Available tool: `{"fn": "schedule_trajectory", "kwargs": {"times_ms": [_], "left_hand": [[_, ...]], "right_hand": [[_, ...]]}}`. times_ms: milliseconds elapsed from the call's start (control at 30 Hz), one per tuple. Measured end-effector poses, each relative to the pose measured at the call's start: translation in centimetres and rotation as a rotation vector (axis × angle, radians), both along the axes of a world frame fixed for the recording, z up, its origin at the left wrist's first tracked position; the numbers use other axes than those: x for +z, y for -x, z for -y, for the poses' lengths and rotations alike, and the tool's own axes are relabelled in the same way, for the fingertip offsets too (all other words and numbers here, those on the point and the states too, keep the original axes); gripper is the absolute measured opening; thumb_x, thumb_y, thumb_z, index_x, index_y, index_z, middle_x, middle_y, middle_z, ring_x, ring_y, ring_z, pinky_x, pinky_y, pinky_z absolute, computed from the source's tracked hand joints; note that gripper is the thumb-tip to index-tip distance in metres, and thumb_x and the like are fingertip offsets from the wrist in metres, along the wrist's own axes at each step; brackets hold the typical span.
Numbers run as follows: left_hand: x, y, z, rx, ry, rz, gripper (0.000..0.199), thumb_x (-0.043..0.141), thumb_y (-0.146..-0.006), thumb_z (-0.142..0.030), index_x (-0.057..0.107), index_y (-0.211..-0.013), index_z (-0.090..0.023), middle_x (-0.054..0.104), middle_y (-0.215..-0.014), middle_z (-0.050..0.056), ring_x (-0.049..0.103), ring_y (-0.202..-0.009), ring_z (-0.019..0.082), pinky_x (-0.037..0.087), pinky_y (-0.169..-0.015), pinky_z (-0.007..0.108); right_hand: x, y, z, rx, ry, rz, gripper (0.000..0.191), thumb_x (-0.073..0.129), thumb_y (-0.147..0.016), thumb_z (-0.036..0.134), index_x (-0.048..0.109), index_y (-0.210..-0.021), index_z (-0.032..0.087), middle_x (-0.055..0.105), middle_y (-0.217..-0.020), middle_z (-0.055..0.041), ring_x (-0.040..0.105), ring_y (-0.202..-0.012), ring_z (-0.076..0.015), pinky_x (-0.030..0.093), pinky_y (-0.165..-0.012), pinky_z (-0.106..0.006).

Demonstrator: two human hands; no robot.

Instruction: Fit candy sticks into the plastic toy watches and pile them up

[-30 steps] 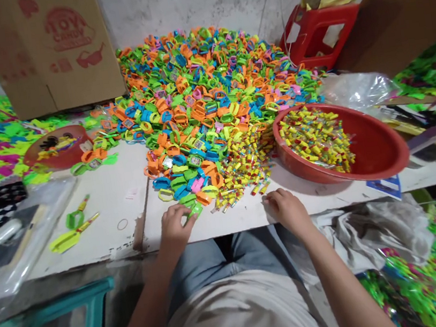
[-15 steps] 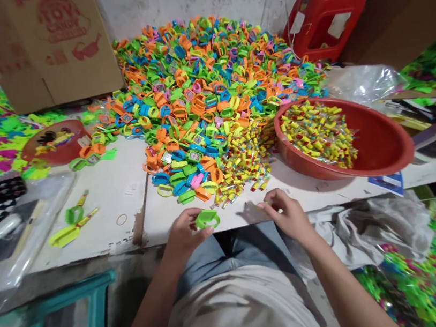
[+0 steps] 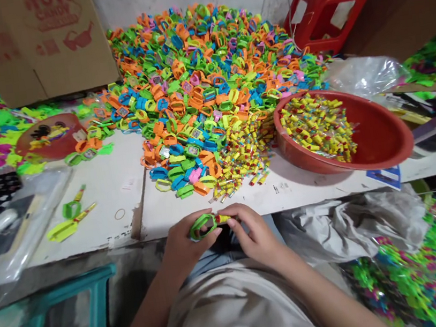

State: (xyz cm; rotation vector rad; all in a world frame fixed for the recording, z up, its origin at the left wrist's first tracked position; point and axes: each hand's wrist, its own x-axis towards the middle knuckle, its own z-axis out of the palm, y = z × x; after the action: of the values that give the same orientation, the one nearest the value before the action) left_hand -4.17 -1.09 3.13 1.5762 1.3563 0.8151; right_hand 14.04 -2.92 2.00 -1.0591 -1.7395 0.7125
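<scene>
Between pinching hands [image 3: 256, 235], green band [image 3: 201, 219] and yellow tube [image 3: 224, 218], tube's long axis crosswise, red end [image 3: 218, 218] leftward.

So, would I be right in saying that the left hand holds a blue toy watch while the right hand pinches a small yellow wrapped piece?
Not quite: the toy watch in the left hand is green, not blue, as the head view shows. The right hand does pinch a small yellow wrapped piece.
</scene>
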Motion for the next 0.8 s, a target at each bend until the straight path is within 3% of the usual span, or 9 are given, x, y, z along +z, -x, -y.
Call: {"fn": "schedule_trajectory", "kwargs": {"times_ms": [200,333,467,567,700,800], "left_hand": [[0.6,-0.2,0.5,0.024,0.032,-0.082,0.035,0.072,-0.07,-0.037,0.073,-0.099,-0.019,0.075,-0.089,0.002,0.066,-0.075,0.016,0.053,-0.071,0.024],[0.7,-0.1,0.3,0.007,0.092,-0.096,0.031,0.072,-0.067,-0.037,0.075,-0.092,-0.018,0.075,-0.084,0.002,0.066,-0.078,0.018,0.053,-0.072,0.024],[0.5,0.3,-0.3,-0.033,0.292,-0.003,0.036,0.068,-0.069,-0.045,0.073,-0.089,-0.015,0.071,-0.072,0.002,0.061,-0.059,0.015,0.05,-0.055,0.023],[0.4,0.7,-0.6,-0.079,0.375,-0.011,0.037,0.066,-0.071,-0.047,0.072,-0.087,-0.014,0.067,-0.063,0.001,0.054,-0.048,0.012,0.045,-0.047,0.023],[0.7,1.2,-0.4,-0.072,0.228,-0.07,0.033,0.072,-0.066,-0.043,0.072,-0.086,-0.016,0.072,-0.079,0.003,0.065,-0.072,0.018,0.051,-0.065,0.025],[0.9,1.3,-0.1,-0.073,0.154,-0.105,0.032,0.072,-0.066,-0.042,0.073,-0.086,-0.018,0.074,-0.082,0.003,0.066,-0.079,0.02,0.052,-0.07,0.026]], "right_hand": [[-0.2,-0.4,0.0,0.038,-0.05,0.112,0.022,0.039,-0.097,0.016,0.056,-0.111,0.02,0.067,-0.097,-0.0079,0.062,-0.09,-0.0186,0.05,-0.08,-0.032],[0.3,-0.8,-0.1,0.1,-0.047,0.452,0.031,0.032,-0.096,0.015,0.055,-0.116,0.014,0.064,-0.092,-0.0115,0.057,-0.084,-0.0235,0.046,-0.073,-0.038],[0.3,0.0,0.3,0.213,-0.014,0.689,0.03,0.041,-0.098,0.036,0.057,-0.113,0.015,0.063,-0.092,-0.0099,0.055,-0.083,-0.0235,0.043,-0.074,-0.038],[-0.8,0.7,0.9,0.232,0.007,0.688,0.034,0.041,-0.097,0.046,0.06,-0.1,0.017,0.063,-0.089,-0.0085,0.056,-0.081,-0.0223,0.043,-0.072,-0.036],[-1.7,0.0,1.1,0.079,0.093,0.487,0.03,0.032,-0.101,0.036,0.054,-0.107,0.017,0.064,-0.093,-0.009,0.059,-0.084,-0.0209,0.046,-0.073,-0.033],[-1.3,-0.7,1.0,-0.011,0.027,0.335,0.023,0.03,-0.101,0.027,0.05,-0.109,0.019,0.065,-0.095,-0.0087,0.06,-0.086,-0.02,0.048,-0.076,-0.033]]}}
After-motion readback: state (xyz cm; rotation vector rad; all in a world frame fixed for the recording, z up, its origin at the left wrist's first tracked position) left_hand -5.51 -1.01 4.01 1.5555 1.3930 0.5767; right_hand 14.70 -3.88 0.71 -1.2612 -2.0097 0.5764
